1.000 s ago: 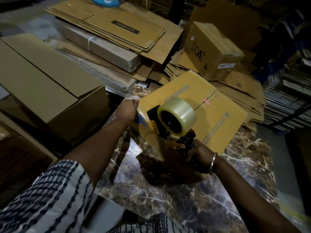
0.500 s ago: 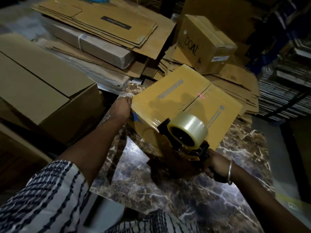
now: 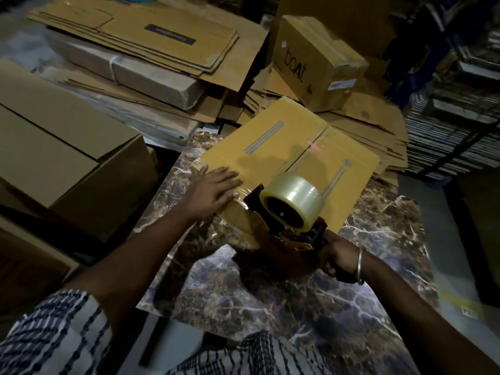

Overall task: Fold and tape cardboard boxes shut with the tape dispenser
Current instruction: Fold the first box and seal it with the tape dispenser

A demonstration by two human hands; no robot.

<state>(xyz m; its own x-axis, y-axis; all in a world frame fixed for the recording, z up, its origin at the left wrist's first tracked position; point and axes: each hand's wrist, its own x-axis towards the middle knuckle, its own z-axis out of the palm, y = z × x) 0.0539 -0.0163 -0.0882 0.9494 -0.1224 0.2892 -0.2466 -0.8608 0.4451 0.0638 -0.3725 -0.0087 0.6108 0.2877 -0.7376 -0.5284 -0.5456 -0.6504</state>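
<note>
Box (image 3: 273, 147) sits on the marble table (image 3: 270, 299), flaps closed, seam running away from the viewer. Left hand (image 3: 213, 189) lies flat on its near left corner, fingers straight. Right hand (image 3: 338, 258) grips the tape dispenser (image 3: 292, 212) against the box's near edge. Flattened cartons (image 3: 140, 36) and a "boat" box (image 3: 316, 60) lie beyond.

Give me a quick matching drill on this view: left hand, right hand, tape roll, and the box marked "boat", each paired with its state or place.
Things:
1. left hand
2. right hand
3. tape roll
4. box marked "boat"

States or places:
A. on the flat cardboard pile behind the table
B. fingers flat on the yellow box top
C. mounted on the dispenser
D. curled round the dispenser handle

Pairs: 1-B, 2-D, 3-C, 4-A
</note>
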